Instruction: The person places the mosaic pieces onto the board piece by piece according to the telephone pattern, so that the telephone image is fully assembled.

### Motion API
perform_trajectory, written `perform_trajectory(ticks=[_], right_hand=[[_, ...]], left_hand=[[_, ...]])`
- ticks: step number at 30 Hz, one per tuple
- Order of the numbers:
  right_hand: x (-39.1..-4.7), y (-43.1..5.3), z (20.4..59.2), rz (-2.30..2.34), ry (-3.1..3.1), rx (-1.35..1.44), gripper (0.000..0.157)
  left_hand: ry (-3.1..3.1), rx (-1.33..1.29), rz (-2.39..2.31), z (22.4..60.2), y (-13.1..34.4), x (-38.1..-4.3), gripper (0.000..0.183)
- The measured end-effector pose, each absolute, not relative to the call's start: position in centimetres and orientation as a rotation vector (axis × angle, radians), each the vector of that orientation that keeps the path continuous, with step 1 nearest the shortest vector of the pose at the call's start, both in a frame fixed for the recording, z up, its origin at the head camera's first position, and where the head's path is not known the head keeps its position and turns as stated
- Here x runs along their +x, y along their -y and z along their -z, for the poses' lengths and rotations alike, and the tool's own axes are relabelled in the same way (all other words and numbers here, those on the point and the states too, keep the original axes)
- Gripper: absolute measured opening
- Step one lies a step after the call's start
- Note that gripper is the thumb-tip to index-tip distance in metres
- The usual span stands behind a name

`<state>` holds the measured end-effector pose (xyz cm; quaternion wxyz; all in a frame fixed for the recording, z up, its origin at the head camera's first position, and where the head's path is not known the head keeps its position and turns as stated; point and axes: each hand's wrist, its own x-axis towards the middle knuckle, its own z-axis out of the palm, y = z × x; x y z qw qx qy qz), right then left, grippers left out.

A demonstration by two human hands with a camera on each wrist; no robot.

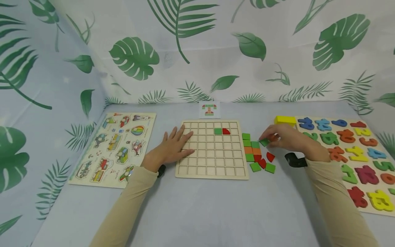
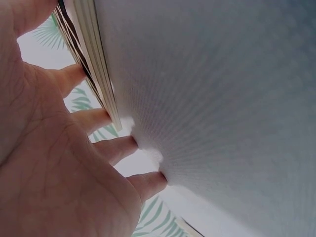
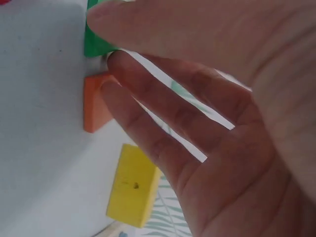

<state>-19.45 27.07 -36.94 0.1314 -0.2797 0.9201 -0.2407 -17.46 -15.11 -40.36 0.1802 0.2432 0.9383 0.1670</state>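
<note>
We note right hand (image 1: 286,137) pinching green tile (image 1: 264,142); left of its fingers, splayed left hand (image 1: 169,148) touches wooden grid board (image 1: 211,161).

I have a green square tile (image 1: 264,142) pinched at an angle in my right fingers (image 1: 269,133); loose green, orange and red tiles (image 1: 248,150) cluster just left of them. The pale grid board (image 1: 211,177) lies flat under my left fingers (image 1: 186,137), a green square (image 1: 218,131) and red quarter-round (image 1: 226,131) side by side in its cells, right of those fingers.
</note>
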Motion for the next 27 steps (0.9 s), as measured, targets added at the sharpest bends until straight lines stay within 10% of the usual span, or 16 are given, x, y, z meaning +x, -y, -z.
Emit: perform_trajectory(ticks=[27], right_hand=[[-20.5, -26.2, 37.1, 0.632, -2.628, -0.639, 0.023]], left_hand=[[-2.655, 0.684, -0.474, 40.3, 15.0, -17.5, 0.075]])
